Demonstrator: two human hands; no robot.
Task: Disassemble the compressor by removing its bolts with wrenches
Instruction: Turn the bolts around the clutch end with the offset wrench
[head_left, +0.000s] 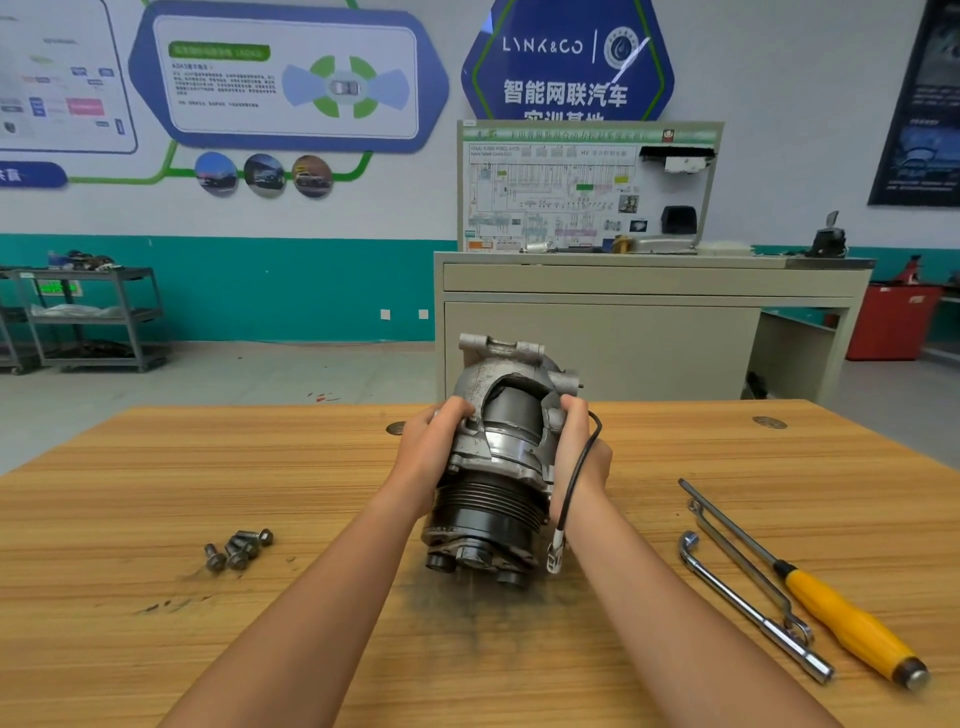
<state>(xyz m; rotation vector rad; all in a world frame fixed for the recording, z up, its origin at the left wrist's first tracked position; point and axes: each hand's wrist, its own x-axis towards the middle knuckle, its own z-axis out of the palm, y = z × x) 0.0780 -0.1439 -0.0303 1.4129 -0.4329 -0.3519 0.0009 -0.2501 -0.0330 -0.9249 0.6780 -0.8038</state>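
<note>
Forearms (322, 597) enter from 6 o'clock, left hand (431, 447) and right hand (576, 452) clasping compressor (509, 452) mid-table, probably steadying the housing for splitting; freed bolts (239, 548) at 8 o'clock, wrenches (748, 610) at 4 o'clock.

The compressor (506, 447) between the fingers (457, 410) is dull grey metal with dark scuffs. Its pulley (488, 512), below the fingers, is black with ribbed grooves. A black wire (576, 467) just right of them ends in a white plug (555, 553). The table (156, 519) is honey-orange with streaky wood grain, with a dark grey smudge under the pulley. Left of the fingers lie dark grey bolts (239, 548). To their right are silver wrenches (743, 603) and a screwdriver (847, 623) with a yellow handle, black collar and dark end.
</note>
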